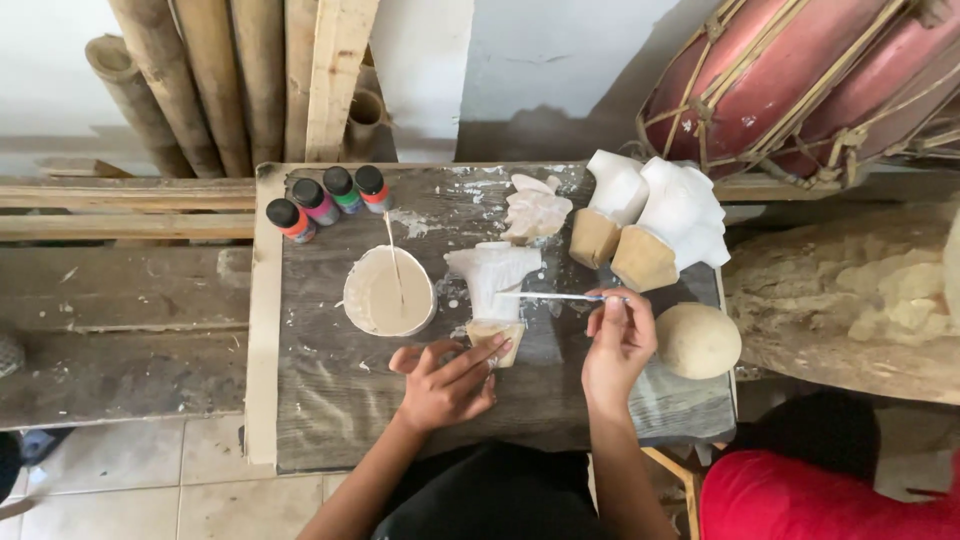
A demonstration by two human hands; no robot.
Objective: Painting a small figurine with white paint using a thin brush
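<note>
Left hand [447, 385] lay low on the dark wooden board [330, 400], fingers closed lightly round the tan base of a small carved figure [493, 285], steadying it; the figure's upper part was coated white and stood near the board's centre, just right of the paint bowl [388, 292]. Right hand [617, 345] was pinched shut on a thin brush [560, 296], thumb and forefinger gripping near its end, the brush held roughly level with its tip reaching left to touch the white part of the figure. A stick rested in the bowl of pale paint, leaning up toward the back. Four small paint bottles [328, 200] with dark caps stood in a row at the board's far left corner. Behind the figure lay a smaller whitish carved piece [535, 210], and to its right two larger white-coated carvings [655, 215] with bare tan bases, touching each other. A rounded unpainted wooden piece [698, 340] sat just right of the right hand. Bamboo poles [190, 80] leaned on the wall behind; a red drum [800, 80] lay at upper right.
</note>
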